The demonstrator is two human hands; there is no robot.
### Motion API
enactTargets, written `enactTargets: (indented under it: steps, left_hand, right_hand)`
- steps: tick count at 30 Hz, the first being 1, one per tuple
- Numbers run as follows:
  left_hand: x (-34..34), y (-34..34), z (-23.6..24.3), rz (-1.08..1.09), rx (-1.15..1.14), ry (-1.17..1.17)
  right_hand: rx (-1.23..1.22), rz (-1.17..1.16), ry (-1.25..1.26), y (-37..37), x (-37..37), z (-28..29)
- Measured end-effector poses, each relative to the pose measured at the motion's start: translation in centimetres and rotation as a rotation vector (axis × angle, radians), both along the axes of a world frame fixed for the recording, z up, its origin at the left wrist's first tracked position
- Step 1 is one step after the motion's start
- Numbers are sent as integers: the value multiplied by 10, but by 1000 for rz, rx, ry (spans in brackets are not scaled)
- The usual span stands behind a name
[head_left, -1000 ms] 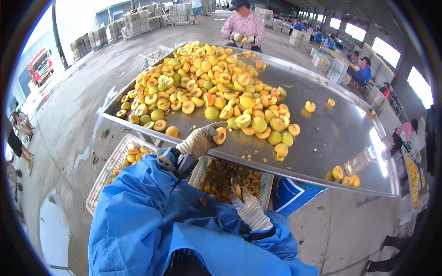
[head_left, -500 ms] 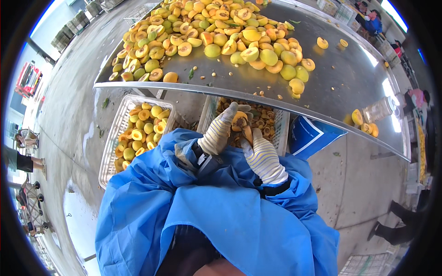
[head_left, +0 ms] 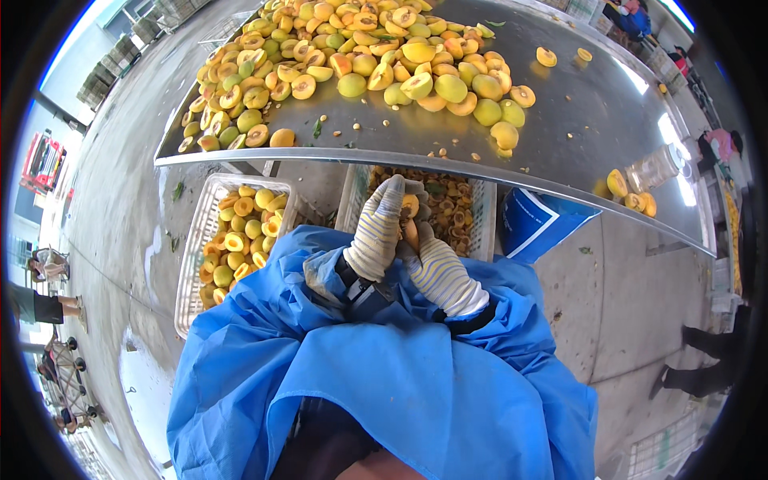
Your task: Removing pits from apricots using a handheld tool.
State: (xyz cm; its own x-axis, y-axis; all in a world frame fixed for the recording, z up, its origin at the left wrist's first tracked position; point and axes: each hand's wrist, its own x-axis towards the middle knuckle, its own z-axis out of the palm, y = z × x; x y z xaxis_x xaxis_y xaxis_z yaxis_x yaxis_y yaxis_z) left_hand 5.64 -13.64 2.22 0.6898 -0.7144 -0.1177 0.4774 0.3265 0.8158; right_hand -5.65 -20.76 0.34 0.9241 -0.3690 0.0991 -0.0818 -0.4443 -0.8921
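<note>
In front of my chest, both hands meet in striped, cream-coloured work gloves. My left hand [head_left: 376, 232] is closed round a yellow peach half [head_left: 410, 206], its thumb and fingers partly covering the fruit. My right hand [head_left: 446, 276] sits just below and to the right, fingers curled round a slim orange-brown piece [head_left: 411, 234] close to the fruit; I cannot tell what it is. Behind the hands stands a white crate [head_left: 485, 220] holding many brownish-orange fruit pieces. The metal table [head_left: 552, 136] carries a large heap of halved yellow-green peaches [head_left: 352, 56].
To the left, a white plastic crate [head_left: 190, 272] of peach halves stands on the concrete floor. A blue container [head_left: 538, 228] is beside the middle crate. A clear jar [head_left: 652, 168] lies near several halves at the table's right edge. Other people are at both sides.
The left hand has turned more upright, and its fingers now cover more of the peach half. My right hand has shifted slightly left and down. The view has tilted a little.
</note>
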Motion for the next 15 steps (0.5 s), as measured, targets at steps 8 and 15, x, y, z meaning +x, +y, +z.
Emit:
enactTargets:
  steps: [8,15]
  left_hand:
    - [10,9,11,-205,88,228]
    - [11,6,5,-140,156,313]
  right_hand:
    - [1072,158,277,-7,-16,29]
    - [1020,71,218,3,-9,29]
